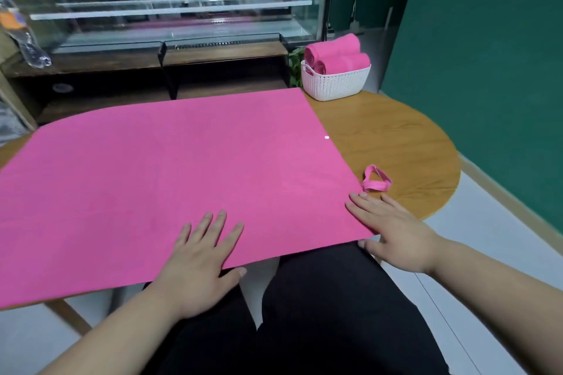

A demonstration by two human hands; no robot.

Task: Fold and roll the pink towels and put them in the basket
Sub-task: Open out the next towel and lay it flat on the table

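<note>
Now both palms lie flat on the spread pink towel (170,167), nothing gripped.
My left hand (199,256) and right hand (393,228) rest open, fingers straight, on the towel's near edge, which seems to overhang the desk (396,137) toward my lap. If I lift unevenly, the fold may skew or the cloth slide off, and the corner loop (376,179) could bunch inside. Two rolled towels (335,53) sit in the far-right basket (335,82).
</note>
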